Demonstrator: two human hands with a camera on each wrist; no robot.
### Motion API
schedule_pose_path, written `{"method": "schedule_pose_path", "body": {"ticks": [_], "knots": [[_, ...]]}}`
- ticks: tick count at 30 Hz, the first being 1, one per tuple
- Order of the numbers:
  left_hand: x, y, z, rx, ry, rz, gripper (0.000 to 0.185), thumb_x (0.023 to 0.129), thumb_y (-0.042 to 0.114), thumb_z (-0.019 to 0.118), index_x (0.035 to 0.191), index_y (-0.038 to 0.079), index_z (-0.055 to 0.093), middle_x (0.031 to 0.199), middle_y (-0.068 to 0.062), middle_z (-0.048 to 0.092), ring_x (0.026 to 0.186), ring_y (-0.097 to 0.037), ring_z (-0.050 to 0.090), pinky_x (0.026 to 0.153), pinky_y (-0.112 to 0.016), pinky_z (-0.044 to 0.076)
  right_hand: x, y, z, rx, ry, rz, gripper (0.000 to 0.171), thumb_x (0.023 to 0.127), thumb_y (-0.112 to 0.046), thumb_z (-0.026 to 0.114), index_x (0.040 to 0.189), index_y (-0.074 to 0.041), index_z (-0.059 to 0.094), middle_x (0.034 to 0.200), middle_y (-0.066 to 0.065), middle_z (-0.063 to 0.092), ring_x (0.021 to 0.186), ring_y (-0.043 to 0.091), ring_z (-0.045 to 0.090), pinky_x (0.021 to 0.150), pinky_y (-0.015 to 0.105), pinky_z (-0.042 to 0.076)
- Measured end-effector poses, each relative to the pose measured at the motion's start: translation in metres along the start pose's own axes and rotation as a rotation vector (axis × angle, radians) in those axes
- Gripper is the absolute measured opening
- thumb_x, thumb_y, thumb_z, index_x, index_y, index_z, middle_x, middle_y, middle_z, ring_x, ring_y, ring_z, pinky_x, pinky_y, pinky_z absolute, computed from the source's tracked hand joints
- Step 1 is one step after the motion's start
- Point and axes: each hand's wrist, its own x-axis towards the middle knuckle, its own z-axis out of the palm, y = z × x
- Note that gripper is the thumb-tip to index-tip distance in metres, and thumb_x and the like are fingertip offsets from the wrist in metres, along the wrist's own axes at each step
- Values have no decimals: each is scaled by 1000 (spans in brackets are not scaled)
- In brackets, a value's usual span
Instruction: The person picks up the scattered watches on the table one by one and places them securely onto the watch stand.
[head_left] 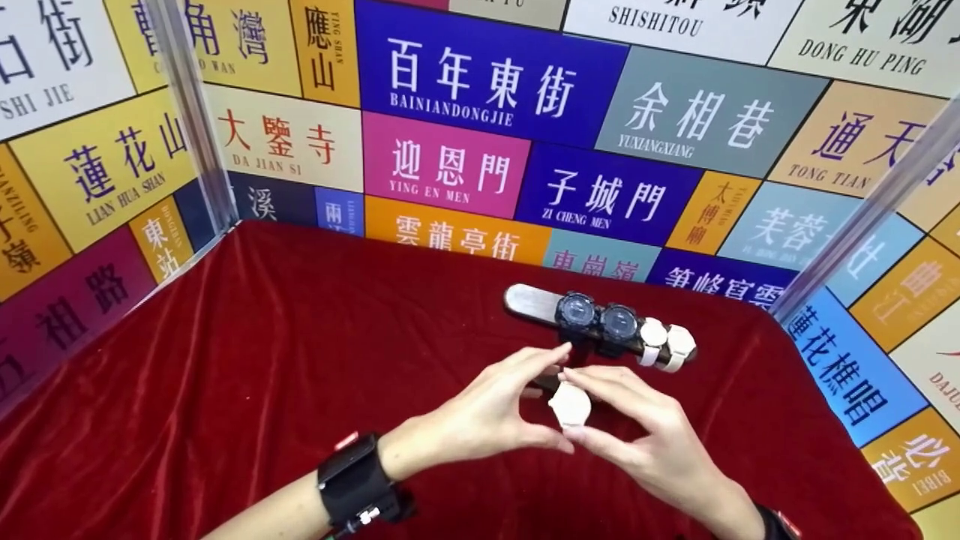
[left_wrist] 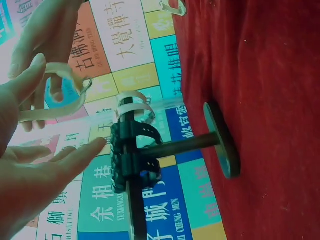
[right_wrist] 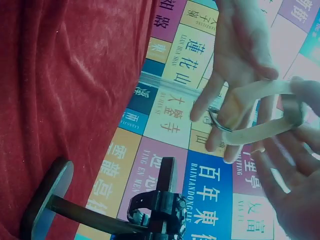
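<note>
Both hands hold a cream watch (head_left: 570, 405) between them above the red cloth. My left hand (head_left: 525, 401) pinches it from the left, and my right hand (head_left: 611, 412) pinches it from the right. In the wrist views its pale strap (right_wrist: 255, 117) loops around the fingers, and its round case (left_wrist: 62, 95) hangs between the hands. Just behind the hands stands a dark watch stand (head_left: 529, 301). Its bar carries two black watches (head_left: 596, 319) and two white watches (head_left: 667, 341).
A red velvet cloth (head_left: 262, 360) covers the table. Walls of coloured sign panels (head_left: 480, 82) close in the back and both sides, with clear posts (head_left: 191, 112) at the corners. The stand's round base (left_wrist: 222, 140) rests on the cloth.
</note>
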Motion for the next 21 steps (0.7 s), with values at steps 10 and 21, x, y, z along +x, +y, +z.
{"method": "schedule_pose_path", "body": {"ticks": [10,21], "knots": [[-4,9,10,-147,94,106,69,77,21,71,137,6,40,120,-7,57,111,-11,57,88,-16,48,-4,-2,2,61,88,-87,46,67,0,77,106,17,60,111,19,64,110,30,54,99,25,41],[-9,7,12,-164,106,92,60,79,21,69,132,3,46,122,-7,59,103,-10,61,83,-17,51,-5,-2,4,72,89,-60,50,61,2,79,105,15,61,108,20,63,106,26,55,96,22,43]]}}
